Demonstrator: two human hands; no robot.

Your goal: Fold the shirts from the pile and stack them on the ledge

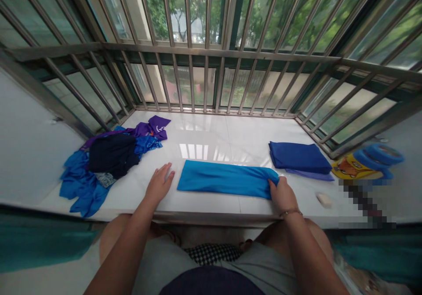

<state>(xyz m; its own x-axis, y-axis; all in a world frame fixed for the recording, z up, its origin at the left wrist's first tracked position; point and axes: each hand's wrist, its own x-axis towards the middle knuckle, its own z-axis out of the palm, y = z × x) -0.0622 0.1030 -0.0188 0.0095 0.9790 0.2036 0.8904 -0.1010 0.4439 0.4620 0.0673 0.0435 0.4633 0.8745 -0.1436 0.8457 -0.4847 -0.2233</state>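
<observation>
A bright blue cloth, folded into a long flat strip, lies across the white sill in front of me. My right hand grips its right end, thumb on one side and fingers curled at the corner. To the left of the strip my left hand rests on the sill, fingers apart and holding nothing; a small gap separates it from the cloth. Beyond my right hand lies a neat stack of folded dark blue cloth, with a lighter purple-blue cloth showing under its front edge.
At the left is a loose heap of crumpled cloths: bright blue, black and purple. A yellow and blue container and a small pale block are at the right. Metal window bars enclose the sill's back and sides.
</observation>
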